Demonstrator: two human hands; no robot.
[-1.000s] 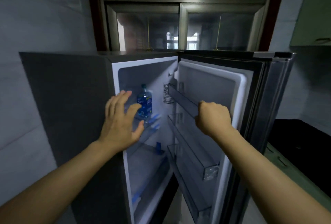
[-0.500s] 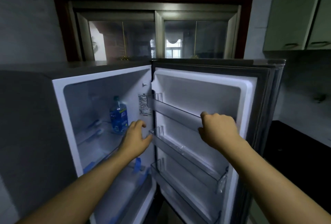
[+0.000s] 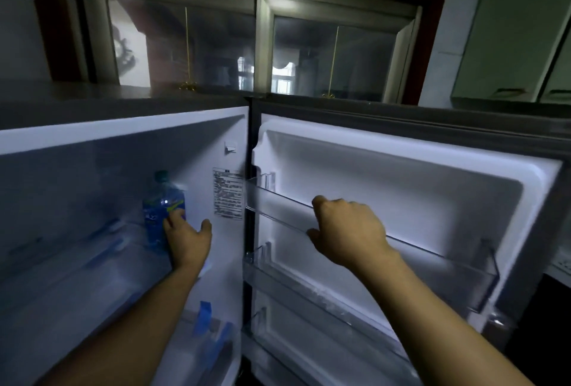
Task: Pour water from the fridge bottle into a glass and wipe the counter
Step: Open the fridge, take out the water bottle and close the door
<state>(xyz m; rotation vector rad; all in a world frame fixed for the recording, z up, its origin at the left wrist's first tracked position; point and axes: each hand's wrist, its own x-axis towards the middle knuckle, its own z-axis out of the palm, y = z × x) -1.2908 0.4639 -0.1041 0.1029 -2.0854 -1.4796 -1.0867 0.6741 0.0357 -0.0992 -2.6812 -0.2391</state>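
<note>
- Hands first: the left hand [image 3: 185, 239] reaches into the open fridge, fingers and thumb spread in a narrow cup around the lower body of the water bottle [image 3: 162, 209]. Fingertips touch the bottle's label; whether the grip has fully closed cannot be told from this angle.
- Right hand [image 3: 347, 229] is curled closed over the front rail of the upper door shelf [image 3: 401, 242], a clear plastic bin on the inside of the fridge door [image 3: 386, 175]. It appears to be holding the door open.
- Water bottle stands upright on a glass shelf [image 3: 77, 249] inside the fridge, toward the shelf's right rear corner, near the right inner wall. It is clear plastic with a blue label and a dark cap.
- A printed sticker [image 3: 227, 192] sits on that inner wall, just beside the bottle.
- Door shelves are bare in the parts that show; two more run below the one being held.
- Above the fridge is a window [image 3: 247, 46] with a dark red frame; pale cabinets [image 3: 519, 30] hang at the upper right.
- Progress, judged from this view: the task is at its start. The fridge is open and the bottle is being reached, but it is not yet lifted out. Pouring into a glass and wiping the counter remain; neither glass nor cloth is in view.
</note>
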